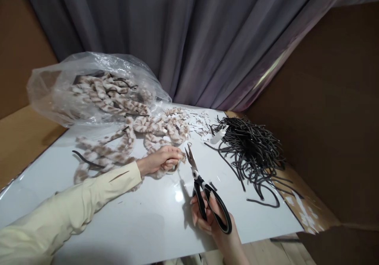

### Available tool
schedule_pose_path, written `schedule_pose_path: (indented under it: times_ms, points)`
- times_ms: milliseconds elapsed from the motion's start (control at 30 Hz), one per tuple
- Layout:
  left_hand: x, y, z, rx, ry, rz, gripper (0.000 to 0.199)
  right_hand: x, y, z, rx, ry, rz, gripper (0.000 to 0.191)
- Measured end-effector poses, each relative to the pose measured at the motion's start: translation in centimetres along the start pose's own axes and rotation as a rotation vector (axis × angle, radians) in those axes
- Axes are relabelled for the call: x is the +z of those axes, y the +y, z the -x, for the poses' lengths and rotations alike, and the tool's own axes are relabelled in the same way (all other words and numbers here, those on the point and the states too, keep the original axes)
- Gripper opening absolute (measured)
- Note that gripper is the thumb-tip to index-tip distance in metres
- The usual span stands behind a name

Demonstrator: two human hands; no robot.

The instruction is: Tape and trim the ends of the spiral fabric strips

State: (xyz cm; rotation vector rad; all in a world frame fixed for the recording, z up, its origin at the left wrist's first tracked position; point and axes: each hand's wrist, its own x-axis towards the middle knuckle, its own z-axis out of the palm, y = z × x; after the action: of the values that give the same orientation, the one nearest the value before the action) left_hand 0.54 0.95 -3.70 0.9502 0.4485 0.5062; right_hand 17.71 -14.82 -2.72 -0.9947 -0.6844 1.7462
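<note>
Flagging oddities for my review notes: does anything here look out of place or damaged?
The left sleeve has a slit near the cuff, possibly a tear. Black cords straggle past the white tabletop's right edge onto cardboard, whose surface shows ragged white patches, perhaps peeling.

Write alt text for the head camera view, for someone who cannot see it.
The right hand holds open black-handled scissors near the left hand, which pinches a bit of spotted plush above a white table. Plush strips lie beyond, some in a clear plastic bag; a tangle of black cords and a small white bottle lie to the right.
</note>
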Motion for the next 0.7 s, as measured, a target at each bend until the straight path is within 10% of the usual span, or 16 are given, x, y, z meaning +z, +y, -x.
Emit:
schedule_pose_path:
  times_ms: [700]
  points:
    - [0.5, 0.1, 0.0, 0.000, 0.032, -0.018, 0.018, 1.3, 0.2, -0.3, -0.004, 0.007, 0.058, 0.047]
